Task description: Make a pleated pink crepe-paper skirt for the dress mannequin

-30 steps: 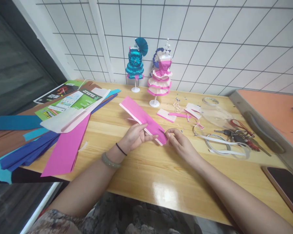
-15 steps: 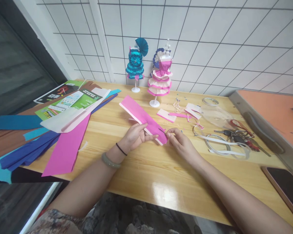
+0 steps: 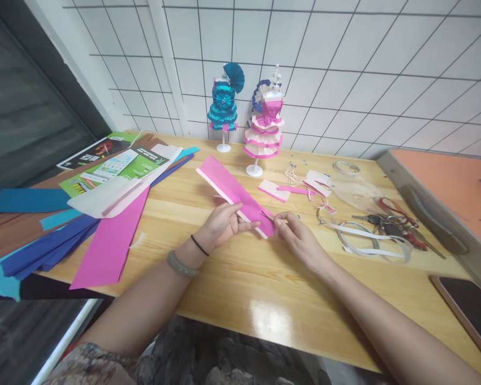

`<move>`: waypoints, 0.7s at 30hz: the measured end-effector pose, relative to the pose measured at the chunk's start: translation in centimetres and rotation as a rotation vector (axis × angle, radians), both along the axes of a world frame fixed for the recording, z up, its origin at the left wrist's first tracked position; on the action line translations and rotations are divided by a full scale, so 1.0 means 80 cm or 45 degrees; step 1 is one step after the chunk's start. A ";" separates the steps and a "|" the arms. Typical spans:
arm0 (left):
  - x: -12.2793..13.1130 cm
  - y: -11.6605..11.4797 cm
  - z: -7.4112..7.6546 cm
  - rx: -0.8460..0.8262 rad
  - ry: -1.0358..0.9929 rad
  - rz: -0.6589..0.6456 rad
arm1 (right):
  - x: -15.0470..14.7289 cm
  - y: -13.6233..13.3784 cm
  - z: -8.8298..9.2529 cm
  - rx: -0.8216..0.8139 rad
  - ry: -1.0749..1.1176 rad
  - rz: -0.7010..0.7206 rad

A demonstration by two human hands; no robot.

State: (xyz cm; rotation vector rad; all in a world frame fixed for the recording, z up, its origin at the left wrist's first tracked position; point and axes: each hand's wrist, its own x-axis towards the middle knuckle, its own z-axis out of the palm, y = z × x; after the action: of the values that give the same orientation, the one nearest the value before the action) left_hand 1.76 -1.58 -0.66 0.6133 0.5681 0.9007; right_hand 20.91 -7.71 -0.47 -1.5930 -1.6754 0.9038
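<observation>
A long pink crepe paper strip (image 3: 234, 188) with a white layer along its lower edge lies slantwise above the table. My left hand (image 3: 223, 222) holds it from below, the thumb on top and the fingers underneath. At the strip's near right end, my right hand (image 3: 294, 231) is closed in a pinch around a thin dark pointed tool (image 3: 266, 215). The tool's tip rests on the pink paper; its handle is hidden in the fingers, so its exact kind does not show.
Two small dress stands, one teal (image 3: 223, 107) and one pink and white (image 3: 263, 133), stand by the tiled wall. Coloured paper sheets (image 3: 108, 240) lie left. Paper scraps (image 3: 274, 190), rolls of tape (image 3: 358, 238), keys (image 3: 393, 227) and a phone (image 3: 471, 310) are at right.
The tool's dark tip shows less and sits slightly lower along the paper. Both hands and the strip have stayed almost in place.
</observation>
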 end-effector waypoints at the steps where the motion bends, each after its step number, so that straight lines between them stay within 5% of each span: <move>1: 0.000 0.000 0.000 0.005 0.006 0.002 | 0.000 0.000 0.000 -0.002 -0.011 0.005; 21: -0.002 0.001 0.000 0.150 -0.006 -0.013 | 0.003 -0.004 0.010 -0.043 -0.105 0.042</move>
State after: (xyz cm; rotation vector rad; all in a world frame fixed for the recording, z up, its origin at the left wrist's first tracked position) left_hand 1.60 -1.47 -0.63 0.7196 0.5095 0.9305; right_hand 21.13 -8.02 0.34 -1.6498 -1.7560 0.8984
